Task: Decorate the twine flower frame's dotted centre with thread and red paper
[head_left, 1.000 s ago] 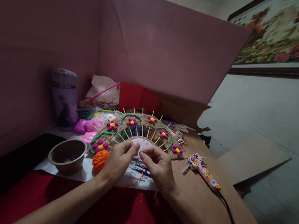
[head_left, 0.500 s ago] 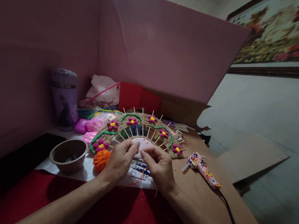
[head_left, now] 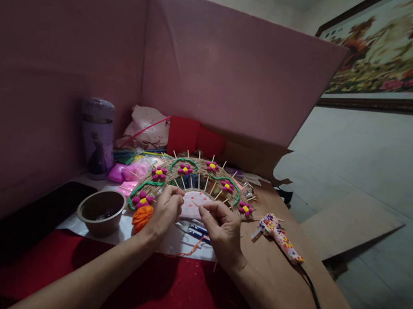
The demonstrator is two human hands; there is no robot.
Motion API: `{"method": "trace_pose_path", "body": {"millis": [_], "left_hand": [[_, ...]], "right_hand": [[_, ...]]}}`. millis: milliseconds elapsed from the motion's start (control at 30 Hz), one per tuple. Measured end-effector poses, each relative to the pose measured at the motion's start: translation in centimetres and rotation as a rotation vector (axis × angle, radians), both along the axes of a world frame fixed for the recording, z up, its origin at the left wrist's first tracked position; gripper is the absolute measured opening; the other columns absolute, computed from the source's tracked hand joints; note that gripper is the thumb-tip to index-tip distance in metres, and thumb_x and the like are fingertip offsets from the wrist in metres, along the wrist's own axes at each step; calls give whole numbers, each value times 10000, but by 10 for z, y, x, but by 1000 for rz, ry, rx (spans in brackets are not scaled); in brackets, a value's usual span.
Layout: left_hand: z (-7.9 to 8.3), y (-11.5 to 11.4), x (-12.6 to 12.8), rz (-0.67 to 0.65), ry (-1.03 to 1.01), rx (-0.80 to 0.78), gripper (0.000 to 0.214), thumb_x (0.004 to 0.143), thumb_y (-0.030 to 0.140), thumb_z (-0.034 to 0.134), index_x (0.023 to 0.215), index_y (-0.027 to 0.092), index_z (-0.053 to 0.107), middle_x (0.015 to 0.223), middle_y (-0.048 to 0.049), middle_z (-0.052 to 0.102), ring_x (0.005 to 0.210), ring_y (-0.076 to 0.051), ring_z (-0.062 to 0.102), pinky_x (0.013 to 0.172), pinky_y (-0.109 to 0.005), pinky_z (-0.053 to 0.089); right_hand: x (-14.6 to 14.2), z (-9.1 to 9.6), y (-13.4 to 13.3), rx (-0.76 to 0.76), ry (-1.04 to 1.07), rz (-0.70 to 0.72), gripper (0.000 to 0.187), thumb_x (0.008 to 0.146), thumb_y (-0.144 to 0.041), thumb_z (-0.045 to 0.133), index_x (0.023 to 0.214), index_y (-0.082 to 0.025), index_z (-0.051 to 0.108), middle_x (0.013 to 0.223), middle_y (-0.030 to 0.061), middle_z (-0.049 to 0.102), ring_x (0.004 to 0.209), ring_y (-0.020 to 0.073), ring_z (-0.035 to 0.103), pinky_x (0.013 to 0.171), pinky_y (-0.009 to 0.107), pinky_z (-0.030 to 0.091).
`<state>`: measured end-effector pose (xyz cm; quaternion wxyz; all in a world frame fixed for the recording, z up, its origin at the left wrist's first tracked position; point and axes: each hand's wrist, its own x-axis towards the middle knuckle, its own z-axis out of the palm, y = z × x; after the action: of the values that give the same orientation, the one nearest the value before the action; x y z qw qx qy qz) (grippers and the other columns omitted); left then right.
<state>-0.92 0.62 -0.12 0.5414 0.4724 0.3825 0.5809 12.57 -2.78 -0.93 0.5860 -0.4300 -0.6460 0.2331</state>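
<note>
My left hand is closed, thumb against bent fingers; whatever it pinches is too small to make out. A thin orange-red strand of yarn sticks out from the pinched fingertips of my right hand. Both hands hover in front of a half-round woven twine piece with wooden sticks, magenta and yellow flowers and green cord vines. Its spotted pale pink centre shows between my hands. Beside my left wrist lies an orange yarn ball, and a loose orange yarn end lies below my hands.
Blue-handled tools lie under my hands. To the left stand a brown bowl and a purple tumbler. A flower-patterned glue gun with a black cord rests on cardboard at right. Pink bags lie behind.
My hands have moved apart; their fingertips were nearly touching before. The left hand has drawn back leftward, and the strand at my right fingertips shows more plainly. The view has shifted slightly.
</note>
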Motion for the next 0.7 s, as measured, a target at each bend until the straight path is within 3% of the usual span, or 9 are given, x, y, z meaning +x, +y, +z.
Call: {"method": "trace_pose_path", "body": {"millis": [133, 300, 467, 700], "left_hand": [[-1, 0, 3, -111, -71, -45, 148, 613, 163, 513, 753, 179, 465, 525, 76, 478, 371, -53, 383, 380, -169, 264], [1, -3, 3, -132, -32, 0, 274, 685, 399, 606, 789, 160, 522, 499, 49, 546, 319, -52, 374, 343, -171, 231], [7, -5, -1, -85, -30, -74, 335, 567, 415, 729, 679, 116, 627, 411, 71, 440, 344, -38, 324, 362, -177, 183], [7, -8, 0, -7, -42, -70, 423, 610, 360, 678, 922, 74, 667, 415, 84, 392, 375, -50, 305, 380, -187, 171]], "right_hand": [[-1, 3, -4, 0, 47, 38, 178, 815, -324, 589, 727, -171, 611, 609, -13, 522, 527, 111, 426, 501, 242, 337], [-2, 7, -8, -3, 102, 85, 156, 789, -318, 624, 724, -177, 634, 599, -4, 559, 529, 123, 466, 504, 249, 364], [-4, 13, -15, -10, 171, 141, 116, 769, -290, 650, 704, -194, 647, 596, -8, 559, 531, 119, 462, 502, 245, 363], [-10, 47, -45, -54, 196, 374, 99, 747, -378, 684, 702, -291, 702, 554, -21, 588, 462, 111, 480, 434, 238, 378]]}}
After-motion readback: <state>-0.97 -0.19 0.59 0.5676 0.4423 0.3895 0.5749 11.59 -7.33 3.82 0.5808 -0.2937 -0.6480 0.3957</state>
